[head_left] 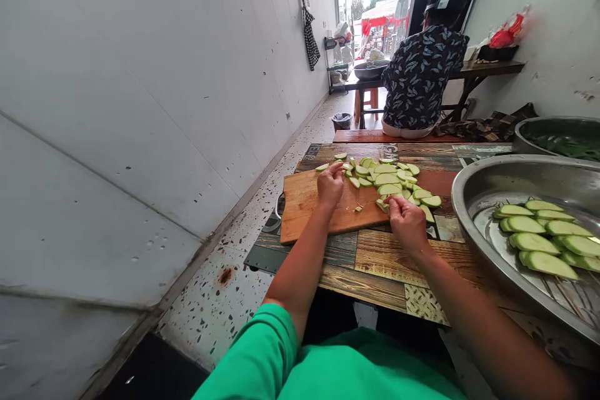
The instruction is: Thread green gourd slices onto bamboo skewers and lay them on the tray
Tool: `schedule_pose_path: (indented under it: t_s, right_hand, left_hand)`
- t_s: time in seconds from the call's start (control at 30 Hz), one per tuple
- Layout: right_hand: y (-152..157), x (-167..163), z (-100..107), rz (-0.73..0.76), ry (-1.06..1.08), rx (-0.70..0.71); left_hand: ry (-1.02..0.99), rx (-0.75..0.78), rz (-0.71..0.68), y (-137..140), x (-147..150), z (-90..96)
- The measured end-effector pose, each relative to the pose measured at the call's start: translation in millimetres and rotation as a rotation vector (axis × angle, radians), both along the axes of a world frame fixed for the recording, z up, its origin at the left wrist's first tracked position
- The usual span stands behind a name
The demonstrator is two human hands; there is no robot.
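Pale green-skinned zucchini slices [387, 179] lie in a loose pile over the far right part of a wooden cutting board [304, 200] and onto the table beyond it. My left hand [330, 186] is above the board at the pile's left end, its fingers curled together. Lower right, by the board's near right corner, my right hand [407, 223] is closed in a pinch, with a slice at its fingertips. What either hand grips is too small or hidden to make out. Small zucchini scraps [359, 208] dot the board between them.
A large metal basin [487, 256] at the right holds stacked slices with thin sticks showing below them. Behind it stands another basin [529, 128] with dark green contents. Ahead, a person [424, 75] sits on a bench, back turned. A white wall [140, 106] runs along the left.
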State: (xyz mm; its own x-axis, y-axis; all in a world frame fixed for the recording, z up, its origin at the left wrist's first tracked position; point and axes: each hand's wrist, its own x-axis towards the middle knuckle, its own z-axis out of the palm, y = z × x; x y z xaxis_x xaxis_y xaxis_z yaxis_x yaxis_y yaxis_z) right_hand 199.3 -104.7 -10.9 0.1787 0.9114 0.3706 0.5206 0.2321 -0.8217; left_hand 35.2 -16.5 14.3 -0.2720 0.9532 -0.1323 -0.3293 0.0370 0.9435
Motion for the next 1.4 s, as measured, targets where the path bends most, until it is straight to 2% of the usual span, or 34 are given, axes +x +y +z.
schedule_pose_path:
  t_s: [0.1, 0.17, 0.37, 0.43, 0.5, 0.57, 0.63, 0.83, 0.97, 1.13, 1.4]
  right_hand:
    - [3.6, 6.9, 0.8, -0.036, 0.024, -0.024]
    - [3.5, 7.2, 0.4, -0.027, 0.029, -0.033]
    - [0.1, 4.3, 2.8, -0.014, 0.034, 0.007]
    - [0.0, 4.5, 3.6, -0.021, 0.049, 0.011]
    - [0.0, 4.4, 3.6, -0.019, 0.051, 0.005]
    - [-0.2, 3.3, 2.5, -0.005, 0.036, -0.008]
    - [-0.8, 1.4, 0.9, 0.010, 0.015, -0.014]
    - [-7.9, -8.3, -5.7, 0.158, -0.047, 0.021]
    - [-16.0, -17.3, -11.2, 0.278, -0.104, 0.024]
    - [-22.0, -22.7, -15.8, 0.341, -0.192, 0.011]
    - [-24.4, -22.4, -14.5, 0.358, -0.213, 0.025]
  left_hand:
    - [0.340, 0.162, -0.168, 7.5, -6.1, -3.9]
    - [0.562, 0.178, -0.266, 12.1, -2.6, -8.4]
    - [1.280, 0.246, -0.371, 23.4, 3.0, -12.9]
    - [1.438, 0.231, -0.431, 23.9, -0.1, -11.6]
    - [1.490, 0.248, -0.451, 21.8, -2.9, -10.8]
    - [1.405, 0.300, -0.397, 17.9, -4.0, -11.7]
    - [1.180, 0.315, -0.338, 13.5, -4.0, -14.6]
    - [0.281, 0.144, -0.204, 8.5, -12.3, -22.6]
    - [-0.168, 0.005, -0.149, 10.3, -27.9, -18.9]
    - [-0.357, -0.073, -0.115, 10.5, -41.8, -13.5]
    - [-0.458, -0.078, -0.063, 7.1, -39.9, -6.8]
